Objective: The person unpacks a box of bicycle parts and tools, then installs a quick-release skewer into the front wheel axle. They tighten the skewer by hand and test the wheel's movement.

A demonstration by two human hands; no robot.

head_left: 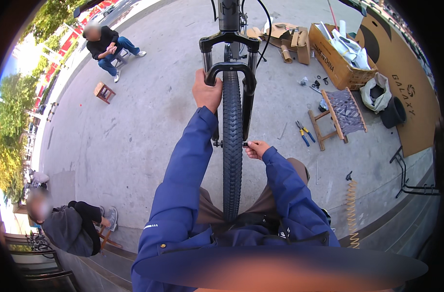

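The bicycle wheel (232,146) is standing upright between the person's knees, its knobby black tyre running away toward the black fork (230,68) in the middle of the scene. At far left a small wooden stool (104,92) is sitting on the concrete. The left hand (207,91) is wrapping its fingers closed around the fork arch just left of the tyre. The right hand (256,148) is pinching the axle end (244,144) beside the wheel hub between thumb and fingertips. Further right, blue-and-yellow pliers (304,132) are lying near a woven stool (339,117). Far right, an open brown cardboard box (338,61) is holding white scraps, and a large tan cardboard sheet (407,82) with black shapes is lying beyond it.
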